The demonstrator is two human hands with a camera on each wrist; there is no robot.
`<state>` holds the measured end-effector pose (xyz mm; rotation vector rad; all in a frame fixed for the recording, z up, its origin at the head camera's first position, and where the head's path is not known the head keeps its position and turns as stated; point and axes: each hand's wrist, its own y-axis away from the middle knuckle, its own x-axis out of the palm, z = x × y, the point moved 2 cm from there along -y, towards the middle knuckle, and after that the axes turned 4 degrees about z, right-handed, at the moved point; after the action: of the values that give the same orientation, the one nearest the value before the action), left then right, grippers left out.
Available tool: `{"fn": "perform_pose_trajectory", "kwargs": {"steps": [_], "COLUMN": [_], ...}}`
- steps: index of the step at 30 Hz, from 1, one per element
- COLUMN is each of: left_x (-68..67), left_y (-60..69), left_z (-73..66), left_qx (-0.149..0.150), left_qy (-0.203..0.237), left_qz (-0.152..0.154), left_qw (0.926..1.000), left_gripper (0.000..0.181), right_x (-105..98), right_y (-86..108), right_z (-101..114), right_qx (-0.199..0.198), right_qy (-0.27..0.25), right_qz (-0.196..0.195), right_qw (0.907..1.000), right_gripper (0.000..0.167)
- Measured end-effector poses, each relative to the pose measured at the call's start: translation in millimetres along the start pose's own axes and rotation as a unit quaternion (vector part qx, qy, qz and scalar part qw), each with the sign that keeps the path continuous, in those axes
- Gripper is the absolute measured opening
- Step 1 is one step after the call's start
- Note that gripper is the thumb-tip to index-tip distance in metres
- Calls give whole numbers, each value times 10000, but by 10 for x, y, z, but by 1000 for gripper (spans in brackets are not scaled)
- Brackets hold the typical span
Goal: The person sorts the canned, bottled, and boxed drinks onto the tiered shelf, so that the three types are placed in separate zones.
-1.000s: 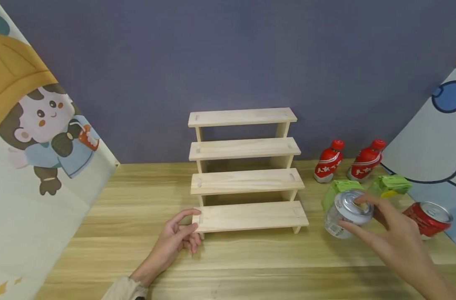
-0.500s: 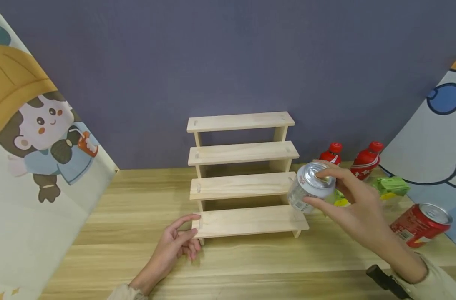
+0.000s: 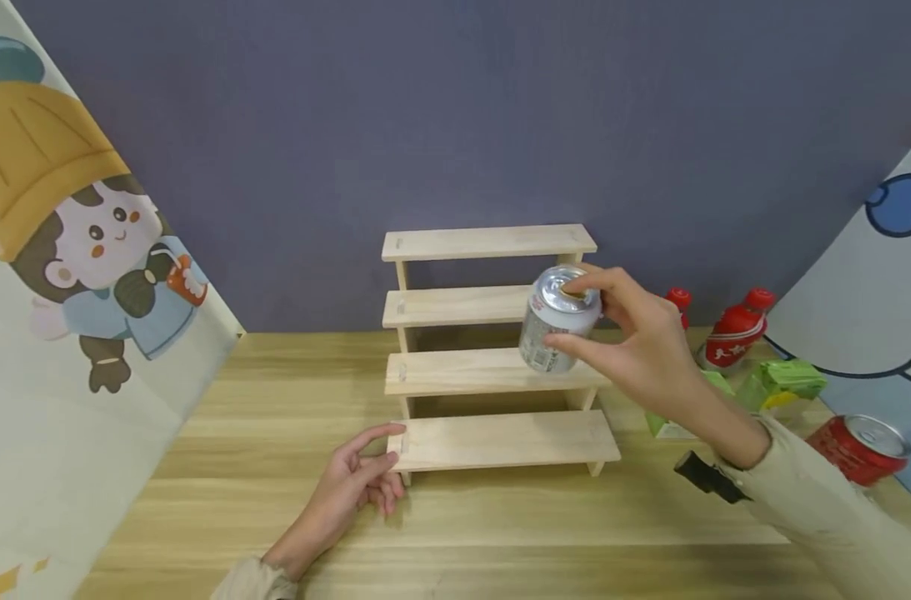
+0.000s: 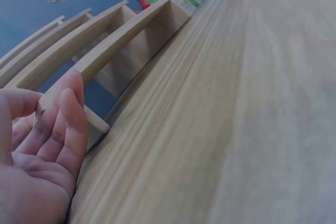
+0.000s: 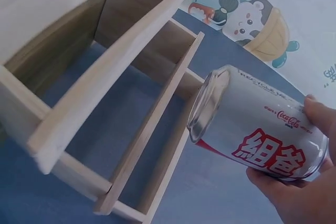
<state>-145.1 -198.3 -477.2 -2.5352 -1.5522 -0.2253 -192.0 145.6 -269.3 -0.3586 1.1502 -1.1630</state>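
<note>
A four-tier pale wooden rack (image 3: 500, 442) stands against the back wall. My left hand (image 3: 357, 479) pinches the left end of its lowest board between thumb and fingers; the left wrist view shows the hand (image 4: 44, 150) at the board's end. My right hand (image 3: 643, 342) grips a silver-white can (image 3: 548, 333) by its upper part, upright, in front of the right side of the middle tiers. In the right wrist view the can (image 5: 268, 124) shows red lettering, with fingertips around one end and the rack (image 5: 110, 82) beside it. Whether can and rack touch, I cannot tell.
Two red-capped bottles (image 3: 733, 333) stand at the back right, one partly behind my right hand. Nearer are green cartons (image 3: 788, 379), partly covered by my forearm, and a red can (image 3: 860, 450) at the far right. Cartoon-printed panels (image 3: 125, 250) flank the wooden tabletop (image 3: 500, 533).
My right hand has carried the silver-white can left and upward, from beside the cartons to in front of the rack. My left hand has kept its hold on the lowest board.
</note>
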Motion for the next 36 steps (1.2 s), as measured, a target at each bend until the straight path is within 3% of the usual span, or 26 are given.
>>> {"fn": "perform_pose_trajectory", "kwargs": {"steps": [5,10,16,23,29,36], "left_x": [-4,0,-7,11,19,-2], "left_y": [-6,-5,8,-4,-16,-8], "left_z": [1,0,-19,6,23,6], "left_qx": [25,-14,-15,-23,-94,-129], "left_qy": [-27,-19,5,34,-32,-106], "left_qz": [-20,20,-23,25,-22,-125], "left_qw": [10000,10000,10000,10000,9999,9998], "left_gripper": [50,50,50,51,50,51], "right_x": [83,154,271,361,386,500], "right_y": [-211,-373,-577,-890,-1171,-1415], "right_z": [-31,-78,-175,-257,-117,-32], "right_qx": [-39,-30,43,59,528,550], "right_qy": [-256,-85,-91,-649,-1070,-1024], "right_qz": [82,-31,-230,-385,-471,-539], "right_qw": [9996,10000,9997,9971,9917,9918], "right_gripper": [72,84,70,53,47,44]}}
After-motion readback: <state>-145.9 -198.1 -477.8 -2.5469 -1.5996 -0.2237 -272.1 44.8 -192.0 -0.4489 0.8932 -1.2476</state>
